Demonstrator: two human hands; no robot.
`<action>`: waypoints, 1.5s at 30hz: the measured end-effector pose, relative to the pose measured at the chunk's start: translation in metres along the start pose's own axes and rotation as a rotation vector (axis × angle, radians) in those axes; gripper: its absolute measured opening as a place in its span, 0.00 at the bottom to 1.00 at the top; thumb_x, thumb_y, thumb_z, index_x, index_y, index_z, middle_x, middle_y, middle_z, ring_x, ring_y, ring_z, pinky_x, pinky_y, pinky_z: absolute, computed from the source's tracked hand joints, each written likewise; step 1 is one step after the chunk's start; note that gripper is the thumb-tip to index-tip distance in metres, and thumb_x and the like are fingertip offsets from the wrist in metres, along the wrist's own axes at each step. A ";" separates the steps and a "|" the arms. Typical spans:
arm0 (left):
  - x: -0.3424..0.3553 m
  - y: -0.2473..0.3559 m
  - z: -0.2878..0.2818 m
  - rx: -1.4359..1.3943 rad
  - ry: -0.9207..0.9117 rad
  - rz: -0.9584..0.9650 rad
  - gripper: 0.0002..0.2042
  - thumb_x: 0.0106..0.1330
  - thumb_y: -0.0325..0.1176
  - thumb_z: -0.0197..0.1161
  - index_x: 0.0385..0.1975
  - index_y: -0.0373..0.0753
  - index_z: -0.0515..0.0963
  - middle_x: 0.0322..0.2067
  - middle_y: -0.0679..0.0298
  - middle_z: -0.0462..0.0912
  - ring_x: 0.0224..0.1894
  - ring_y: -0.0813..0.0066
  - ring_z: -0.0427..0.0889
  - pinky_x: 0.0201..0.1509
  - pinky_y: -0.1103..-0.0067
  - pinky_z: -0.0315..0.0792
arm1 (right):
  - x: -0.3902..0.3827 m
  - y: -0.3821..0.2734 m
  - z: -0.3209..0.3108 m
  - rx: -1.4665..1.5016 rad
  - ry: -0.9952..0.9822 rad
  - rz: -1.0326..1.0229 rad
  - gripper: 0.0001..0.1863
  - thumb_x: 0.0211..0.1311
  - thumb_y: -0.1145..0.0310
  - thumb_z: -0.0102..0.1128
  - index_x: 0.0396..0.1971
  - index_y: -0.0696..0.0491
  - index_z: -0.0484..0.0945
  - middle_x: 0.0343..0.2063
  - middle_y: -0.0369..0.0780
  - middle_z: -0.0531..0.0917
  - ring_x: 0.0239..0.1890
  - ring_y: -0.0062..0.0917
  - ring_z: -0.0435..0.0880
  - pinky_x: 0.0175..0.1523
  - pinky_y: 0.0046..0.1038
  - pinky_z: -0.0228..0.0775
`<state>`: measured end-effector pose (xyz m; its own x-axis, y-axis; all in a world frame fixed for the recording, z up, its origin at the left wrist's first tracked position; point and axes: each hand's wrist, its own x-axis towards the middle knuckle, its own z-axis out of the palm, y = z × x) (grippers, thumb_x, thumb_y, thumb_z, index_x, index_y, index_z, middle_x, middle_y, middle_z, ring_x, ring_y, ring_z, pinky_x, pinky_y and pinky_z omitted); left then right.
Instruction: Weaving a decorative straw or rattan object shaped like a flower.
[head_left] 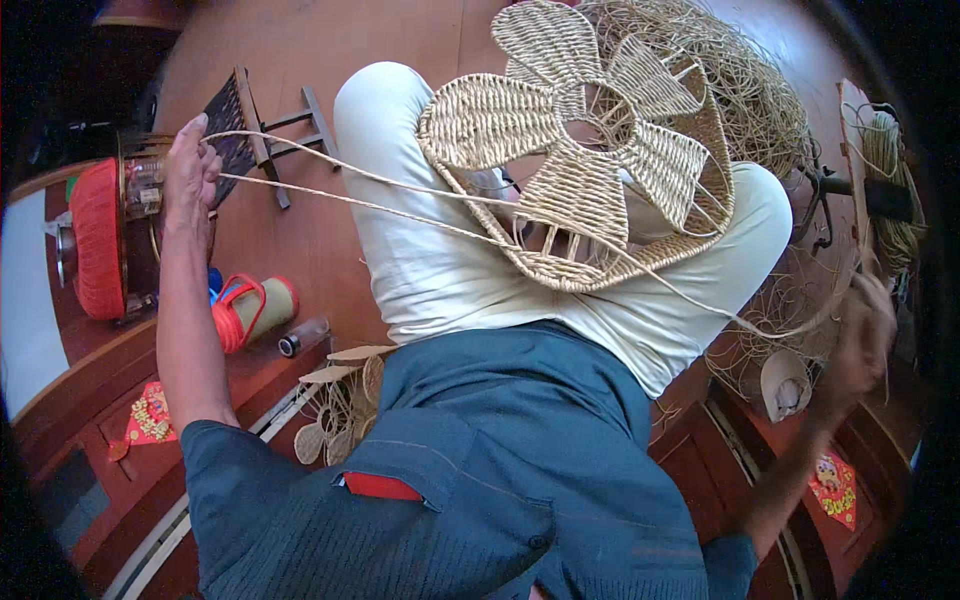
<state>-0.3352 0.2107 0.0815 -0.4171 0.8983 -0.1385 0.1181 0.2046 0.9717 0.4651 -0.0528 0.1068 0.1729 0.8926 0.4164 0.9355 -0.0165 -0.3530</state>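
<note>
A woven flower-shaped piece (520, 115) with petals round an open centre rests on my lap, with a braided oval rim (565, 275) beneath. Two pale cords stretch left from its lower part to my left hand (192, 170), raised at the far left with fingers closed round the cord. My right hand (862, 330) is out at the far right, somewhat blurred, closed on the long cord (700, 305) that crosses the piece and sags below it.
A heap of loose cord (730, 80) lies at upper right, beside a cord hank (888, 160). At left are a folding stool (230, 140), red-covered basket (95, 235), red-topped thermos (250, 315) and bottle (302, 337). Woven pieces (335, 420) lie behind my left hip.
</note>
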 end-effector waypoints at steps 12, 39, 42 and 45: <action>0.058 0.003 0.028 0.071 -0.011 0.080 0.14 0.79 0.42 0.68 0.54 0.40 0.80 0.23 0.76 0.65 0.16 0.87 0.61 0.17 0.83 0.55 | -0.014 -0.253 0.168 0.383 -0.378 -0.141 0.08 0.64 0.62 0.76 0.31 0.50 0.91 0.28 0.41 0.84 0.33 0.40 0.85 0.41 0.43 0.77; -0.289 -0.025 0.211 0.708 -0.785 0.572 0.23 0.75 0.24 0.62 0.70 0.38 0.75 0.44 0.46 0.88 0.44 0.42 0.88 0.50 0.57 0.82 | -0.034 -0.264 0.199 0.343 -0.282 -0.082 0.09 0.57 0.63 0.72 0.22 0.51 0.85 0.24 0.43 0.83 0.30 0.41 0.87 0.39 0.46 0.79; -0.289 -0.023 0.207 0.684 -0.761 0.735 0.26 0.72 0.22 0.63 0.71 0.36 0.73 0.47 0.45 0.87 0.46 0.43 0.88 0.52 0.56 0.82 | -0.036 -0.263 0.200 0.343 -0.288 -0.073 0.10 0.58 0.63 0.71 0.22 0.52 0.85 0.24 0.43 0.83 0.31 0.41 0.87 0.40 0.46 0.79; -0.279 -0.009 0.210 0.706 -0.786 0.682 0.29 0.69 0.19 0.61 0.72 0.37 0.73 0.49 0.45 0.86 0.50 0.44 0.87 0.55 0.57 0.81 | -0.038 -0.263 0.200 0.335 -0.301 -0.071 0.10 0.58 0.62 0.72 0.23 0.52 0.85 0.25 0.43 0.83 0.32 0.41 0.87 0.41 0.46 0.79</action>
<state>-0.0307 0.0404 0.0713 0.5384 0.8418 0.0381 0.6547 -0.4463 0.6101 0.1505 0.0076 0.0159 -0.0319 0.9782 0.2050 0.7822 0.1521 -0.6041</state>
